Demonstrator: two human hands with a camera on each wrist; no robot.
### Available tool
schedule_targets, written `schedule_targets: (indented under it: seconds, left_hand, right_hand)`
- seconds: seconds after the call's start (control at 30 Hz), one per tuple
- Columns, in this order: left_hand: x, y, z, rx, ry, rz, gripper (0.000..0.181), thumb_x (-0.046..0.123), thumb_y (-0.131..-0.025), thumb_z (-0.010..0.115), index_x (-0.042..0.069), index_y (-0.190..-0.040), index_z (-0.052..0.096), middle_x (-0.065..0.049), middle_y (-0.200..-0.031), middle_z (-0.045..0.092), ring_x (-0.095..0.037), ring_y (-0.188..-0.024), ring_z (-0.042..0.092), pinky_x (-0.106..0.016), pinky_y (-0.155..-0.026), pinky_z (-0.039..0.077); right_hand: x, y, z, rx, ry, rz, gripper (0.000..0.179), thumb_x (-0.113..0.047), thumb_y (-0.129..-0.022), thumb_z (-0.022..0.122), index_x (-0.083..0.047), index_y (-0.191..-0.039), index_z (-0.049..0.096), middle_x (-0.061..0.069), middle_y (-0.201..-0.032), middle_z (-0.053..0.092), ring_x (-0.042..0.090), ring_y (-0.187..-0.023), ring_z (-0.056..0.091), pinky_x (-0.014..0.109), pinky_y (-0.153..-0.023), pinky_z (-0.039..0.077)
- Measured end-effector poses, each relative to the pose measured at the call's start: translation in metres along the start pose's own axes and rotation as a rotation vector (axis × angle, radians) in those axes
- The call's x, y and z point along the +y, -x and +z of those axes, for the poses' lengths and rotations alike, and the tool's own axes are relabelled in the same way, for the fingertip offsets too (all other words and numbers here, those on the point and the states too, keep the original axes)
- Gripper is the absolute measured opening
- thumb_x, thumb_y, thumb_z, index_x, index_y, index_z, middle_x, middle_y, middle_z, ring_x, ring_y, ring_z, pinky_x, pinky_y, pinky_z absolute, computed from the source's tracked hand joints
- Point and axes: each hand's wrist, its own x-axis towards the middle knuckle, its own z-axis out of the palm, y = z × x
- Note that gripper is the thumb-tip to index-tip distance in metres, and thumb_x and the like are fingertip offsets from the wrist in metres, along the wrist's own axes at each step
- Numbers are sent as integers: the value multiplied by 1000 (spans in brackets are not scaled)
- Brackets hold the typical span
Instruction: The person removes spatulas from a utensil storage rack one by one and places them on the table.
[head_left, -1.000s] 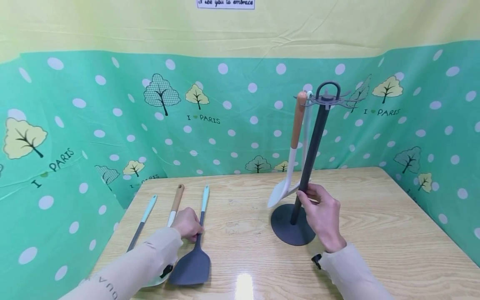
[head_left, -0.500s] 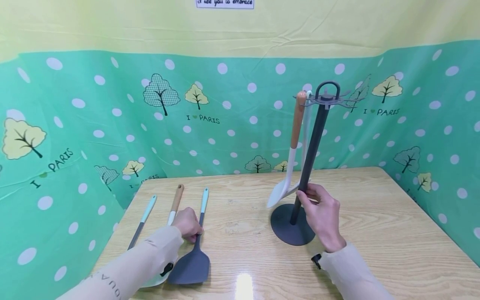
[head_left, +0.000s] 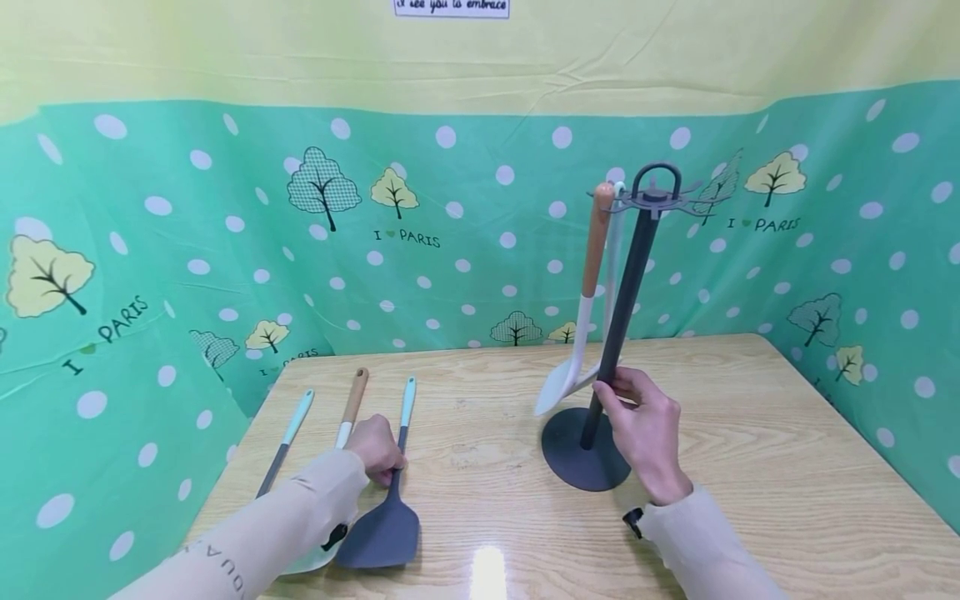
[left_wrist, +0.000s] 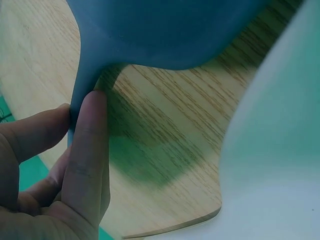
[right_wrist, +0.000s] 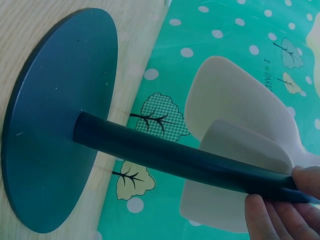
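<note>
My left hand (head_left: 377, 450) pinches the dark grey neck of a turner (head_left: 381, 533) with a light-blue handle. Its wide blade points toward me, low over the table. In the left wrist view, thumb and fingers (left_wrist: 86, 155) close on the neck just behind the blade (left_wrist: 160, 35). On the right, my right hand (head_left: 648, 425) grips the lower post of a black utensil stand (head_left: 632, 283), with its round base (head_left: 566, 454) on the table. Two utensils hang from the stand's hooks: a white one with a wooden handle (head_left: 597, 237) and a pale one (head_left: 612, 250) behind it.
Left of my left hand lie a wooden-handled utensil (head_left: 354, 404) and a blue-handled one with a dark shaft (head_left: 289, 429); my sleeve hides their lower parts. A pale green utensil head (head_left: 311, 562) shows beneath the forearm. A green patterned cloth (head_left: 465, 225) hangs behind the table (head_left: 472, 417).
The turner's handle end has shifted slightly toward me and to the left, with my left hand keeping its pinch. My right hand and the stand stay where they were.
</note>
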Motion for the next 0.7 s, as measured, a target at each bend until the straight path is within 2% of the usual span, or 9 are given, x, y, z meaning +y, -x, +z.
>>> schedule_targets:
  seconds: [0.57, 0.7]
  left_hand:
    - [-1, 2, -1, -11, 39, 13, 15, -4, -75, 69, -3, -75, 54, -14, -57, 61, -19, -45, 63, -25, -46, 53]
    - [-1, 2, -1, -19, 42, -1, 14, -3, -77, 69, -3, -76, 55, -14, -60, 61, -19, -46, 64, -26, -47, 54]
  right_hand:
    - [1, 0, 0, 5, -4, 2, 22, -13, -84, 74, -8, -105, 69, 6, -91, 72, 19, -82, 71, 7, -70, 48]
    - [1, 0, 0, 8, -1, -4, 22, -13, -84, 74, -8, -105, 69, 6, -91, 72, 19, -82, 71, 6, -70, 48]
